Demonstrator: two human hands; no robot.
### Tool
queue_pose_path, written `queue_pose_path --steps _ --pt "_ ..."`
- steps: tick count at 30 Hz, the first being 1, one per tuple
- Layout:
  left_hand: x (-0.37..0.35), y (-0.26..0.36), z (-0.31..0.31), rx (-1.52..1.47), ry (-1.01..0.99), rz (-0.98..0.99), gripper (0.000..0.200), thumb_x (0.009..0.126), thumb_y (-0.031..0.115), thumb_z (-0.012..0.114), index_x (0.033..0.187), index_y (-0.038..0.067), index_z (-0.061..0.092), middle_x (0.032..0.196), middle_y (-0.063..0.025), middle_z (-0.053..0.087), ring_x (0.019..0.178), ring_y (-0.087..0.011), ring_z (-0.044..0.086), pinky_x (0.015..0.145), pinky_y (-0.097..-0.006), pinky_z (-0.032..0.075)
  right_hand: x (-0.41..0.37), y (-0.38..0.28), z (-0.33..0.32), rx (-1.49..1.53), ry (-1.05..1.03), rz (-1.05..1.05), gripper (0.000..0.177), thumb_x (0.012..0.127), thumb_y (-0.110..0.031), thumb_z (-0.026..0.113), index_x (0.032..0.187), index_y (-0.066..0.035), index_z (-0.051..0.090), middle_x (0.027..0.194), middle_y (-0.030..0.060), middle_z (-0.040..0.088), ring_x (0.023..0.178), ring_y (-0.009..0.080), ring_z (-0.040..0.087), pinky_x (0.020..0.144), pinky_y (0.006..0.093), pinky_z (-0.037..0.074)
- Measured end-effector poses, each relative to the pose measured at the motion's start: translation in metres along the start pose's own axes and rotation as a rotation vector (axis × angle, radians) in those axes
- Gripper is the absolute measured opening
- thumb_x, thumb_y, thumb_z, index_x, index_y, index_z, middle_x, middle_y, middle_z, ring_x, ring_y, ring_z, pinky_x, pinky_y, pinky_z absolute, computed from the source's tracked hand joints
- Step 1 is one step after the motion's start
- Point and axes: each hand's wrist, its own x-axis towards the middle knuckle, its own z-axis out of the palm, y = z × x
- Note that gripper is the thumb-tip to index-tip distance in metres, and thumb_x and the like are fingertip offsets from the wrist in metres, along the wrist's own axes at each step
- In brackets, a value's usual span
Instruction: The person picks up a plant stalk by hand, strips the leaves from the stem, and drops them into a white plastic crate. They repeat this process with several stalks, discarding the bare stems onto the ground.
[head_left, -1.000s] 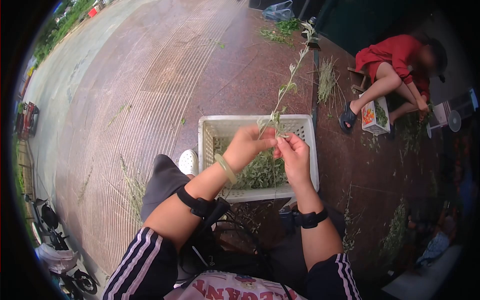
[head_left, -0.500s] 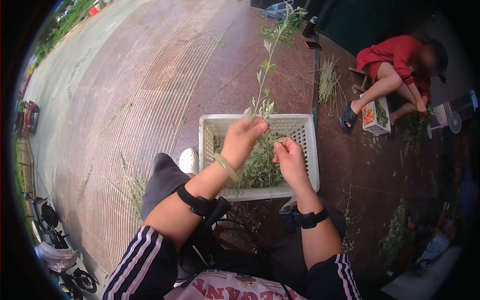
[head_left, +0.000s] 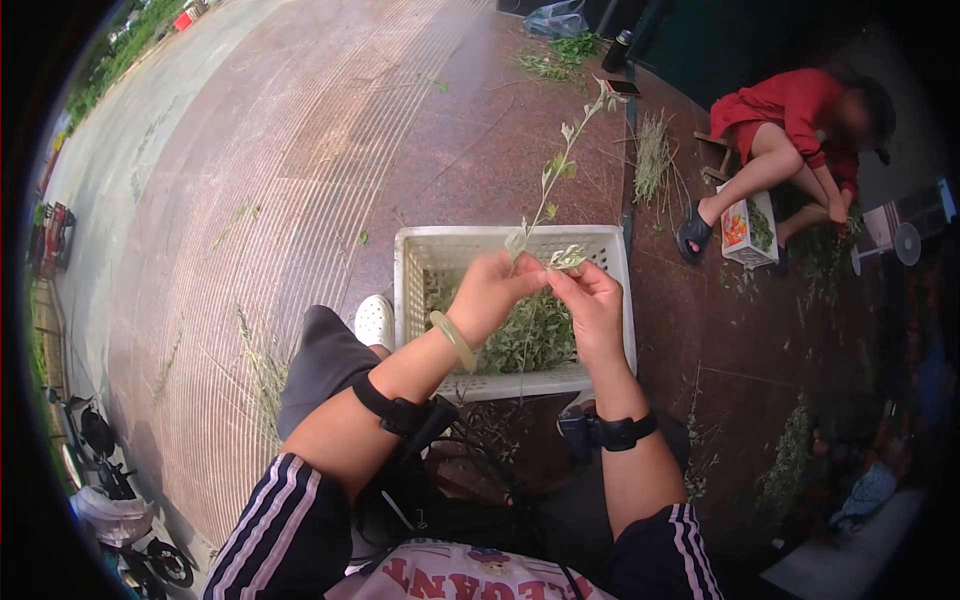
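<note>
A long leafy stem [head_left: 552, 178] slants up and to the right from my left hand [head_left: 492, 292], whose fingers are closed on its lower part. My right hand [head_left: 592, 300] pinches pale leaves [head_left: 567, 258] on the stem, its fingertips against those of my left. Both hands are above a white plastic basket [head_left: 512, 236]. Loose green leaves [head_left: 530, 338] fill part of the basket below them.
At the right, a person [head_left: 790, 110] in red sits low beside a small white basket [head_left: 735, 232] with greens. Cut stems [head_left: 655, 160], a phone [head_left: 622, 88] and a dark bottle [head_left: 618, 50] lie or stand at the upper right. More stalks [head_left: 262, 370] lie left of my knee.
My right hand has risen from the basket's leaves to meet my left at the stem. The stem's top now leans further right and lower.
</note>
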Motion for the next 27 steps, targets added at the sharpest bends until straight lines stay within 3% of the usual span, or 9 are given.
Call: queue_pose_path --steps 2,5,8,10,13,16,19,22,27 --pt "0.001 -0.003 -0.001 0.015 0.0 0.004 0.013 0.08 0.013 0.06 0.083 0.001 0.057 0.073 0.0002 0.055 0.068 -0.0067 0.047 0.062 -0.0224 0.039 0.0 0.002 -0.001 -0.041 0.026 -0.016 0.012 0.079 -0.01 0.063 0.081 0.002 0.06 0.076 -0.0005 0.059 0.07 0.0045 0.052 0.066 0.019 0.041" --pt "0.003 -0.007 0.002 -0.022 0.025 0.064 0.009 0.084 0.015 0.059 0.083 0.008 0.055 0.063 0.0082 0.046 0.048 0.0003 0.033 0.042 -0.017 0.023 0.0 0.003 -0.001 -0.133 0.056 -0.019 0.011 0.079 -0.01 0.062 0.078 0.001 0.06 0.073 -0.0001 0.059 0.069 0.0053 0.052 0.065 0.0202 0.041" --pt "0.004 -0.008 0.0 -0.03 0.006 0.091 0.01 0.086 0.017 0.056 0.082 0.009 0.052 0.062 0.0086 0.043 0.047 0.0002 0.03 0.042 -0.0175 0.023 -0.002 0.007 -0.002 -0.356 0.038 -0.009 0.011 0.078 -0.011 0.061 0.079 0.001 0.061 0.074 0.0039 0.061 0.068 0.0106 0.056 0.065 0.0238 0.043" --pt "0.005 -0.006 -0.002 -0.051 0.082 0.086 0.013 0.086 0.018 0.054 0.084 0.005 0.053 0.066 0.0051 0.047 0.056 -0.0029 0.036 0.049 -0.02 0.029 -0.006 0.004 -0.004 -0.625 -0.016 0.001 0.013 0.076 -0.012 0.062 0.08 0.0 0.062 0.075 0.0078 0.063 0.068 0.0158 0.059 0.064 0.0269 0.045" --pt "0.004 0.005 -0.006 -0.068 0.109 0.083 0.015 0.087 0.019 0.053 0.085 0.004 0.052 0.068 0.0039 0.047 0.059 -0.0038 0.037 0.051 -0.0204 0.031 -0.01 0.008 -0.009 -0.924 -0.116 0.148 0.016 0.074 -0.014 0.063 0.082 -0.001 0.063 0.082 0.0126 0.063 0.071 0.0217 0.06 0.065 0.0308 0.046" --pt "0.004 0.01 -0.005 -0.064 0.064 0.089 0.013 0.087 0.019 0.053 0.084 0.006 0.052 0.066 0.0054 0.046 0.053 -0.0025 0.034 0.047 -0.0191 0.028 -0.009 0.016 -0.019 -1.034 -0.063 0.069 0.02 0.078 -0.012 0.061 0.096 -0.001 0.062 0.079 0.0092 0.064 0.067 0.0099 0.057 0.062 0.0244 0.045" --pt "0.005 0.0 0.0 -0.056 0.03 0.101 0.012 0.088 0.019 0.054 0.082 0.009 0.051 0.062 0.0074 0.043 0.045 -0.0007 0.03 0.04 -0.0181 0.023 -0.003 0.01 -0.02 -0.775 0.047 -0.032 0.027 0.08 -0.012 0.061 0.104 -0.001 0.059 0.088 0.0085 0.063 0.072 0.0103 0.058 0.067 0.0238 0.046" --pt "0.003 -0.007 0.004 -0.031 -0.007 0.083 0.01 0.087 0.017 0.054 0.082 0.008 0.051 0.064 0.0074 0.045 0.047 -0.0003 0.032 0.041 -0.018 0.024 0.0 -0.003 -0.018 -0.204 -0.015 0.0 0.027 0.082 -0.012 0.06 0.105 0.001 0.057 0.094 0.0072 0.061 0.075 0.0106 0.057 0.071 0.0233 0.045" --pt "0.002 -0.016 0.013 0.09 -0.071 0.09 0.009 0.086 0.015 0.056 0.083 0.007 0.053 0.071 0.0075 0.049 0.059 -0.0001 0.04 0.051 -0.0178 0.032 -0.001 -0.006 -0.017 -0.001 -0.001 -0.007 0.016 0.083 -0.011 0.059 0.094 0.0 0.058 0.086 0.0029 0.061 0.071 0.0062 0.055 0.067 0.0202 0.044"
